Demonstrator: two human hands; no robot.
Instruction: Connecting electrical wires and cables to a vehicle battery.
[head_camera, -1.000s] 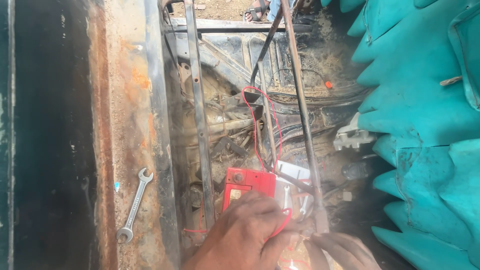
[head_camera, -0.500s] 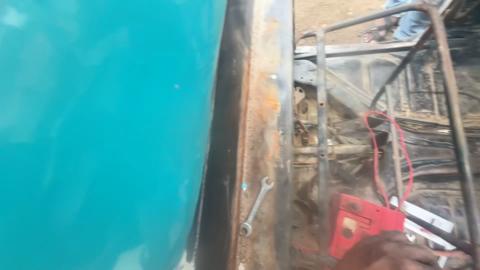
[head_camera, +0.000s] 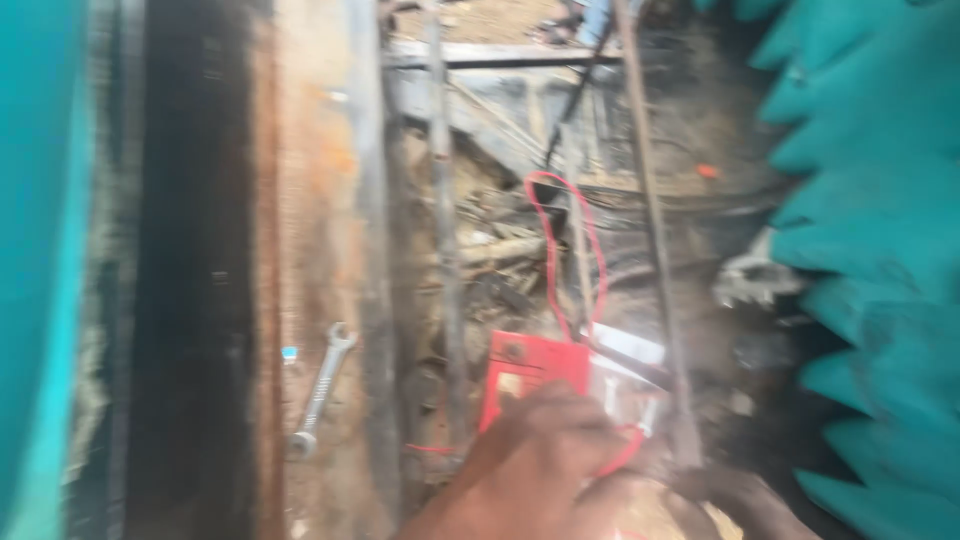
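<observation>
Head view: the left hand (head_camera: 545, 455) lies over the lower half of a red box-shaped battery (head_camera: 530, 368) that sits low in a rusty vehicle bay, between two upright metal bars (head_camera: 445, 230) of a frame. Its fingers (head_camera: 585, 440) are curled down onto the battery's near end and the clear plastic wrapping (head_camera: 625, 375) beside it, probably to press the part steady in its seat; blur makes it impossible to tell whether they truly clasp anything. A red wire (head_camera: 560, 240) loops up from the battery's top edge and returns down toward the fingers. The right hand (head_camera: 745, 500) shows only partly at the bottom edge, just right of the battery, and I cannot tell how its fingers stand. On the rusty sill (head_camera: 310, 200) to the left, a wrench (head_camera: 320, 390) lies loose, apart from both hands, likely parked within reach. Teal padded material (head_camera: 880, 200) fills the right edge.
</observation>
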